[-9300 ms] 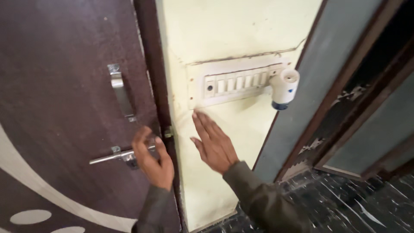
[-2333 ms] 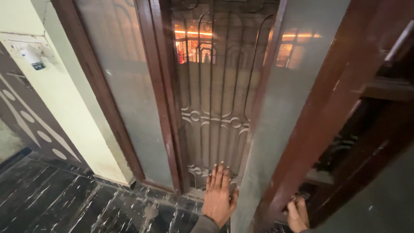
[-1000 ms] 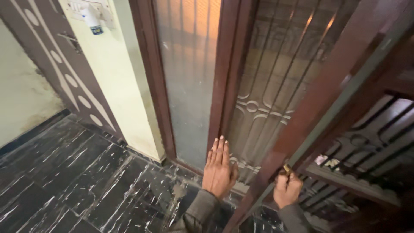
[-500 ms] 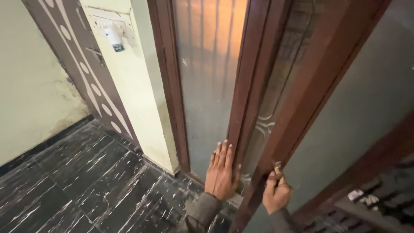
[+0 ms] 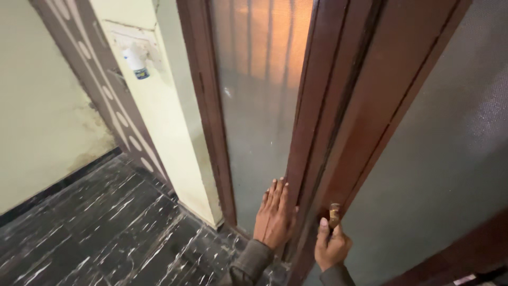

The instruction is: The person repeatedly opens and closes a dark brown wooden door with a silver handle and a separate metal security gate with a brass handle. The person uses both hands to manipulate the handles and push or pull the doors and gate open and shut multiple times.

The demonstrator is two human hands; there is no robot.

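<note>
Our left hand (image 5: 275, 217) lies flat, fingers straight and together, on the frosted glass panel (image 5: 259, 106). Our right hand (image 5: 330, 246) pinches the small brass knob (image 5: 334, 214) on the wooden door leaf (image 5: 365, 111), which has swung nearly shut, covering the grille.

Left hand (image 5: 275, 214) flat on frosted glass pane (image 5: 259, 106), pressed against brown door frame edge (image 5: 312, 116); no gap there. Right hand (image 5: 330, 249) pinches small brass knob (image 5: 334, 213) on adjoining door leaf (image 5: 381, 106); leaves nearly touching, slit between too narrow for fingers. Open room left over dark marble floor (image 5: 106, 222). Cream wall pillar (image 5: 164, 132) blocks far left.
</note>
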